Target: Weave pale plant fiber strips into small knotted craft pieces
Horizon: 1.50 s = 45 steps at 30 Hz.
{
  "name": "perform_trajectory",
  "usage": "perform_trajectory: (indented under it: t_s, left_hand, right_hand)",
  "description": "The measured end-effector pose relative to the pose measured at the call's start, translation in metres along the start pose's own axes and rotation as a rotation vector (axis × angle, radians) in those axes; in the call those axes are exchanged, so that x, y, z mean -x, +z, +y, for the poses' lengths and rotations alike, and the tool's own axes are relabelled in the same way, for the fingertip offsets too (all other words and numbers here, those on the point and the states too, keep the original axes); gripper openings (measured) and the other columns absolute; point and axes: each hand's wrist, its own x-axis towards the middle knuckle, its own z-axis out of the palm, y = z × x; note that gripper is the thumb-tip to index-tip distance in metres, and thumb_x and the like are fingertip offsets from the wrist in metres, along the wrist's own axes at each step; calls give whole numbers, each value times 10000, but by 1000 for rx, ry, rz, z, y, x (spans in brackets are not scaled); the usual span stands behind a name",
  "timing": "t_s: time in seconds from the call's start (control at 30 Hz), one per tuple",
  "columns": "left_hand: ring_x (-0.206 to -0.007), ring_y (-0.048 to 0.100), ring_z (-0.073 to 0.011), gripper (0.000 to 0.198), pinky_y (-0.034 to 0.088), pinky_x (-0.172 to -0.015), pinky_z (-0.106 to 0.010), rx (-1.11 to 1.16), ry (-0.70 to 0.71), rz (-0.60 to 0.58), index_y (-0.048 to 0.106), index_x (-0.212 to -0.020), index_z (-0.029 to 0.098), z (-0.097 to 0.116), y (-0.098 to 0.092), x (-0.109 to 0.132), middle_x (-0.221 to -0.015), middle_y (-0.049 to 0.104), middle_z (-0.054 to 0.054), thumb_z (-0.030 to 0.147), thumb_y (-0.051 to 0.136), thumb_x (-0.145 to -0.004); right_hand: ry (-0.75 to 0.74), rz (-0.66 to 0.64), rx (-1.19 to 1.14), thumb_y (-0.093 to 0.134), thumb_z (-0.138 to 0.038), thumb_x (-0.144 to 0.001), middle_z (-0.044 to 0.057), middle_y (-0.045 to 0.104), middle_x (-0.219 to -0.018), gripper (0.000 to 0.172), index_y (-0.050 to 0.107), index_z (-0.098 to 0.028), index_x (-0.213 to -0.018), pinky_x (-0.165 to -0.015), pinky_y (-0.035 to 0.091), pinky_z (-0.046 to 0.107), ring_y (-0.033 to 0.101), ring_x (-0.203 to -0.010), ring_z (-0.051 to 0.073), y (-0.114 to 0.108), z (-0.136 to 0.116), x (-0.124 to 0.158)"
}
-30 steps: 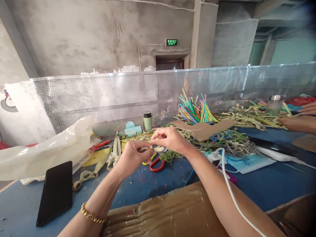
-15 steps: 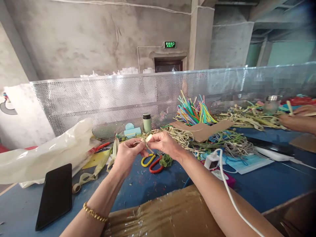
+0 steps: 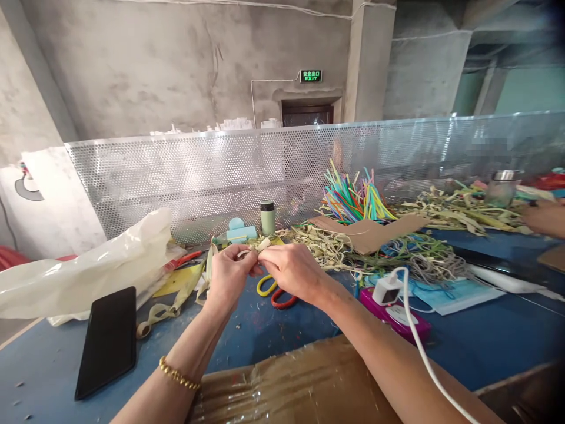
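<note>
My left hand (image 3: 230,272) is closed in a pinch on a small pale strip of dried husk (image 3: 260,245), held above the table. Pressed up against it, my right hand (image 3: 291,268) has its fingers closed on the same husk piece; its fingertips are partly hidden behind the knuckles. Below my hands lie scissors (image 3: 283,299) with one yellow and one red handle loop. A long curled husk strip (image 3: 179,297) lies left of my left hand. Behind my right hand spreads a heap of pale husk strips (image 3: 324,247).
A black phone (image 3: 106,341) and clear plastic sheeting (image 3: 88,274) lie left. Cardboard (image 3: 300,383) sits in front. A green bottle (image 3: 267,219), colourful pipe cleaners (image 3: 353,197), a purple power strip (image 3: 412,324) and a white cable (image 3: 417,341) are around. Another person's hand (image 3: 547,218) shows far right.
My right hand has turned over, knuckles now up, and moved in closer to my left hand. The view has shifted slightly, and the other person's hand has moved.
</note>
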Motion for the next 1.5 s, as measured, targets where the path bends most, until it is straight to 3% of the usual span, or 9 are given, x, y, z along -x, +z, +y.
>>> perform_trajectory:
  t_s: [0.43,0.57,0.67,0.77,0.83,0.93,1.13,1.33,1.5]
  left_hand:
    - [-485,622,-150,132,486,-514,-235,-106,37,65,679,-779,148,9,2,5,-509,659,-2,262,669,-713]
    - [-503,609,-157,115,467,-526,-242,-297,89,-151,715,-763,169,10,1,6,-520,675,-15,238,623,-753]
    - [-519,604,-157,136,466,-545,-250,-304,80,-341,711,-722,183,13,-1,7,-543,686,-28,233,599,-779]
    - [-538,611,-155,120,476,-578,-264,-181,34,-482,699,-750,180,19,-2,11,-580,701,-46,261,623,-796]
    - [-546,620,-154,116,483,-590,-276,-78,-3,-515,685,-800,172,24,-2,12,-611,707,-56,281,647,-800]
    - [-538,626,-147,134,487,-580,-282,37,-28,-472,641,-809,163,27,-2,14,-626,693,-50,292,674,-796]
    - [-529,632,-137,191,496,-570,-276,126,-42,-385,631,-885,142,24,1,12,-664,686,-33,273,707,-768]
    - [-493,607,-114,136,488,-543,-251,60,7,-173,624,-732,148,17,2,8,-621,669,-18,258,702,-747]
    - [-450,573,-115,138,475,-515,-243,-32,30,-48,625,-681,149,16,-1,4,-504,630,-8,255,699,-730]
  right_hand:
    - [21,44,-286,549,-169,-909,9,678,-668,231,703,-166,-737,-598,376,245,558,-596,103,-2,12,0]
    - [95,48,-282,580,-249,-910,41,735,-783,209,742,-182,-797,-684,427,272,624,-704,143,-7,20,-1]
    - [198,73,-352,629,-276,-870,49,735,-768,185,753,-171,-781,-668,438,281,616,-692,148,-11,29,0]
    - [363,23,-623,704,-349,-803,45,702,-704,212,755,-144,-788,-577,427,259,578,-617,126,-16,37,2]
    - [444,-18,-829,748,-379,-751,41,695,-706,247,750,-137,-798,-568,439,249,576,-611,117,-17,40,3]
    - [500,-10,-981,777,-370,-706,38,692,-710,252,735,-132,-773,-582,449,243,576,-619,109,-12,41,2]
    - [415,-14,-909,720,-300,-748,7,640,-618,183,719,-123,-698,-544,395,225,511,-569,89,3,37,0]
    - [347,25,-421,640,-258,-815,-32,496,-491,196,729,-138,-687,-486,247,249,351,-482,75,-5,26,1]
    - [102,4,-91,528,-155,-872,-7,521,-556,260,633,-163,-634,-547,258,282,380,-525,94,-9,8,1]
